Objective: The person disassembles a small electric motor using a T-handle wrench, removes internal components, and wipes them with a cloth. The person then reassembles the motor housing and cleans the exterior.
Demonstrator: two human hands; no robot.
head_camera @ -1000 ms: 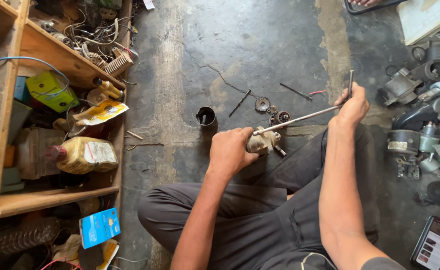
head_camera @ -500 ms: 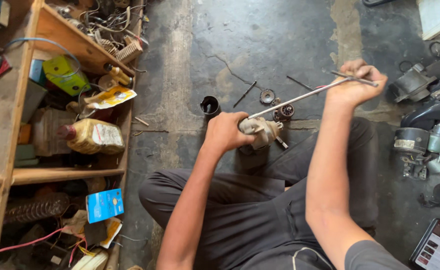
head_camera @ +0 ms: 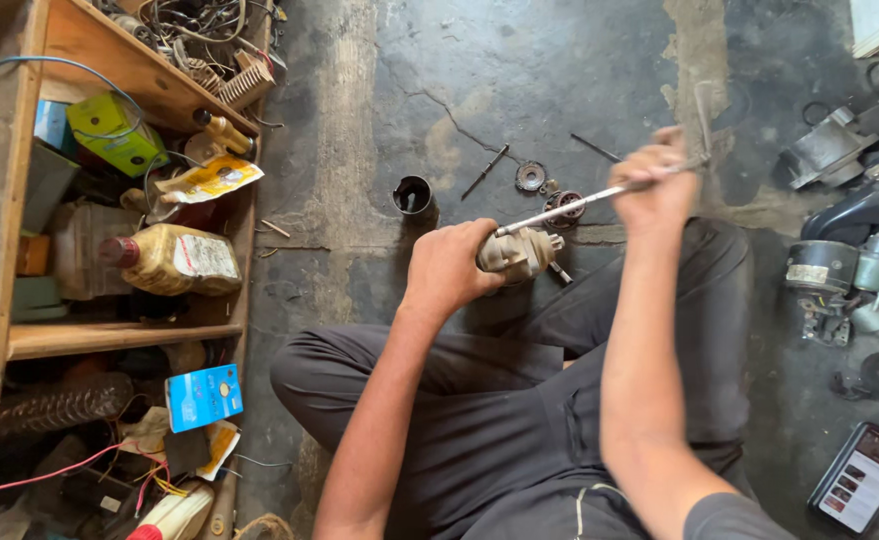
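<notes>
A small tan metal motor housing (head_camera: pixel 521 252) is held over the person's lap, just above the dark trouser knee, and everything else is best placed from it. The left hand (head_camera: pixel 451 270) is closed round the housing's near end, fingers wrapped tight, so the part is gripped and steadied. A long slim metal rod tool (head_camera: pixel 599 195) is seated in the housing's far end and runs up and away to the right hand (head_camera: pixel 659 185), which is clenched in a fist about the handle end, where a short cross bar (head_camera: pixel 704 115) stands up, blurred.

On the concrete floor (head_camera: pixel 519 70) just beyond the housing lie a small ring-shaped part (head_camera: pixel 530 177), a toothed round part (head_camera: pixel 565 205) and a thin rod (head_camera: pixel 486 171); a short dark cylinder (head_camera: pixel 413 195) stands a little to the left of these. Far to the left of the housing a wooden shelf (head_camera: pixel 119 335) holds a yellowish bottle (head_camera: pixel 171 260).

The turning appears best done with the tool kept in line with the fastener, so the tip is not cammed out. The housing should be braced firmly against the leg, and force is judged safer applied steadily than in jerks.
</notes>
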